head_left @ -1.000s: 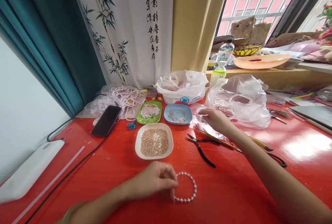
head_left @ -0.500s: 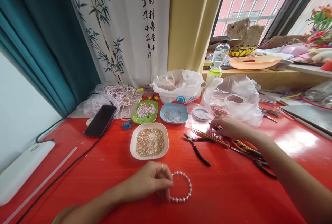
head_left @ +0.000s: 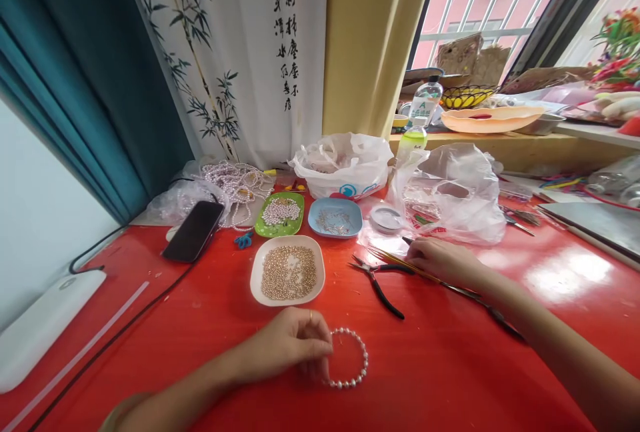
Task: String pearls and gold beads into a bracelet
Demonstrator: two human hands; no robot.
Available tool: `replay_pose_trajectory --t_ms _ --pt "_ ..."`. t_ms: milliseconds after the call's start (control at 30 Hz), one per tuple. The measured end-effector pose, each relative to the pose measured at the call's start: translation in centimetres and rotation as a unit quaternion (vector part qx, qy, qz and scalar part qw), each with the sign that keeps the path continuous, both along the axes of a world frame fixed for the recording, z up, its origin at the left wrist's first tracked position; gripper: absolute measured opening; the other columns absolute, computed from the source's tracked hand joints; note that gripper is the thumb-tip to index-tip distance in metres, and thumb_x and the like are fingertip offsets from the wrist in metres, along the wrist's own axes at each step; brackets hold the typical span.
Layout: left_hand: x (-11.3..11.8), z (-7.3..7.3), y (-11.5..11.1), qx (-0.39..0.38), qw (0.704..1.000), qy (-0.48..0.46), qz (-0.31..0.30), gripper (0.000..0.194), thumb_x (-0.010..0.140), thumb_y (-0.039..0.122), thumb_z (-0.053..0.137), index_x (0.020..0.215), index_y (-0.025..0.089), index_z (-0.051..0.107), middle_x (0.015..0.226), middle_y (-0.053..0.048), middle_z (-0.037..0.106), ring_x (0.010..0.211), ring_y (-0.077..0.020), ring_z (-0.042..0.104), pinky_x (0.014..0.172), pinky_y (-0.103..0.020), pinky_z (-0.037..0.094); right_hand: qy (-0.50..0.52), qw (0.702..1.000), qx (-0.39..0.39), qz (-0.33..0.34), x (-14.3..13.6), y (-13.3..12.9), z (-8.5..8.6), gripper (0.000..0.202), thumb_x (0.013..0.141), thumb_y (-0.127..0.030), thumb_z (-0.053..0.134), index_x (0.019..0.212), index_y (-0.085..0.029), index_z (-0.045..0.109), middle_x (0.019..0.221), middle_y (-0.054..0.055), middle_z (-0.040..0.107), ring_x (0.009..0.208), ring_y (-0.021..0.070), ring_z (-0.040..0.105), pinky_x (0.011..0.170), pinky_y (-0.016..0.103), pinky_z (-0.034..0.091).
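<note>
My left hand (head_left: pixel 303 345) pinches the left side of a beaded bracelet (head_left: pixel 364 360), whose loop rests on the red table. Over on the right, my right hand (head_left: pixel 434 260) is closed on a dark, thin tool whose tip (head_left: pixel 407 241) pokes out past the fingers; the rest of it is hidden. Beneath that hand lie golden tweezers (head_left: pixel 390 259) and other tools. Black-handled pliers (head_left: pixel 380 285) lie open between my hands. A white dish (head_left: pixel 255 279) of gold beads stands just beyond my left hand.
Behind are a green dish (head_left: pixel 300 219) of pearls, a blue dish (head_left: pixel 356 231) of small metal pieces, a round lid (head_left: pixel 387 220) and plastic bags (head_left: pixel 465 199). A phone (head_left: pixel 194 232) and black cable lie left.
My right hand has moved down and slightly right, and its fingers have closed round the dark tool. The left hand keeps its pinch on the bracelet, almost still.
</note>
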State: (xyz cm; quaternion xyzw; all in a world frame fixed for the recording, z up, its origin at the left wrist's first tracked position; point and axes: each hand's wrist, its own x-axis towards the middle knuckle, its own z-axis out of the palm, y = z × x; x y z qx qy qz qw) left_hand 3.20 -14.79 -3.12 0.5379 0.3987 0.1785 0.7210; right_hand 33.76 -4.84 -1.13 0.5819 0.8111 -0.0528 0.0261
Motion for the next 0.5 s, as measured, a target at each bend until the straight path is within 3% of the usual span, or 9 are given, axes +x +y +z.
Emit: replay_pose_trajectory --t_ms 167,333,433,500 --pt "-0.1 0.0 0.2 0.028 0.999 -0.02 0.035 0.021 0.068 0.031 0.062 0.072 0.011 0.055 0.073 -0.005 0.065 0.052 -0.0073 0.054 0.052 -0.02 0.04 -0.007 0.999 0.026 0.031 -0.6 -1.3 0.3 0.017 0.08 -0.024 0.037 0.072 -0.017 0.051 0.078 0.009 0.059 0.07 0.019 0.055 0.06 0.026 0.037" --pt "-0.1 0.1 0.3 0.032 0.998 -0.017 0.042 0.026 0.064 0.035 0.065 0.072 0.011 0.057 0.071 -0.004 0.063 0.052 -0.0081 0.053 0.053 -0.022 0.04 0.008 0.999 0.04 0.009 -0.2 -1.3 1.2 0.016 0.081 -0.022 0.033 0.076 -0.017 0.047 0.073 0.008 0.059 0.063 0.0177 0.054 0.056 0.026 0.037" --pt "0.0 0.3 0.4 0.024 0.998 -0.024 0.061 0.025 0.064 0.034 0.066 0.071 0.011 0.059 0.067 -0.002 0.062 0.052 -0.0077 0.052 0.054 -0.022 0.04 0.116 0.992 0.045 -0.025 -0.8 -1.7 2.3 0.024 0.083 -0.03 0.031 0.085 -0.017 0.051 0.079 0.009 0.06 0.071 0.0185 0.055 0.061 0.027 0.04" --pt "0.0 0.5 0.4 0.028 0.995 -0.027 0.088 0.024 0.063 0.033 0.066 0.069 0.011 0.06 0.06 0.0 0.059 0.05 -0.0075 0.051 0.054 -0.021 0.039 0.259 0.965 0.018 -0.042 -2.1 -2.8 3.0 0.028 0.08 -0.037 0.037 0.092 -0.017 0.053 0.083 0.008 0.06 0.074 0.0187 0.055 0.063 0.027 0.041"
